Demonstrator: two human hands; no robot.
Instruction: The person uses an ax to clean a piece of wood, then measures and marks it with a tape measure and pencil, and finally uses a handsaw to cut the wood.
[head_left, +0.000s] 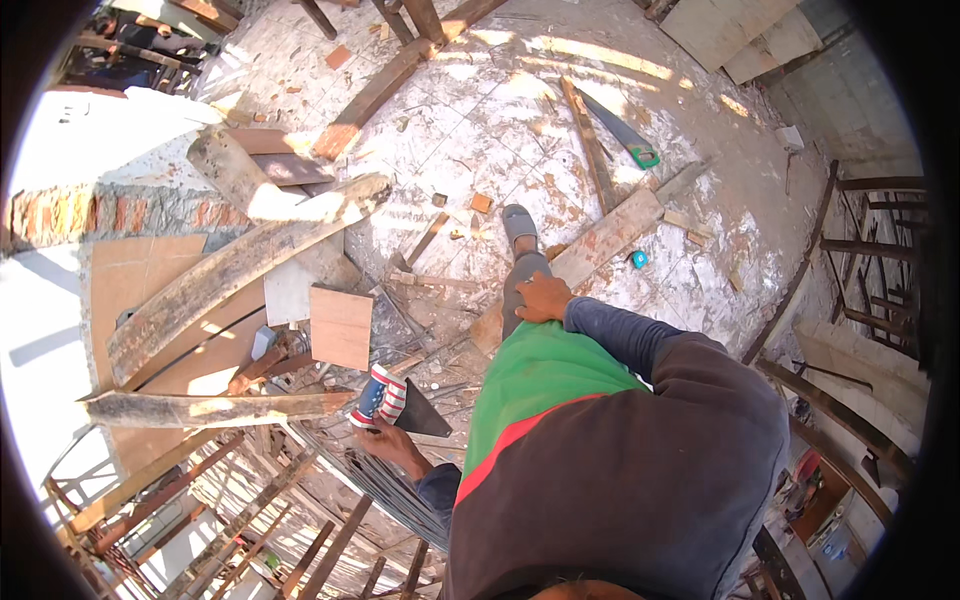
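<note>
My left hand (396, 446), low and left of my body, has its fingers closed on a red, white and blue stars-and-stripes patterned object (370, 399). A dark grey, wedge-shaped piece (426, 414) sticks out beside the pattern; I cannot tell its exact kind. Just beyond it leans a square tan board (341, 328). My right hand (543, 297) rests on my bent leg near the knee, fingers apart and holding nothing. Ahead on the dusty floor lies a handsaw (622, 133) with a green handle. A small teal tape measure (639, 259) lies nearer, right of a plank (610, 238).
Long, rough boards (240, 270) lie across the left side beside a broken brick edge (120, 215). A beam (375, 100) slants across the floor ahead. Wooden frames (880, 250) stand at the right. Another person (150, 38) is at the far left.
</note>
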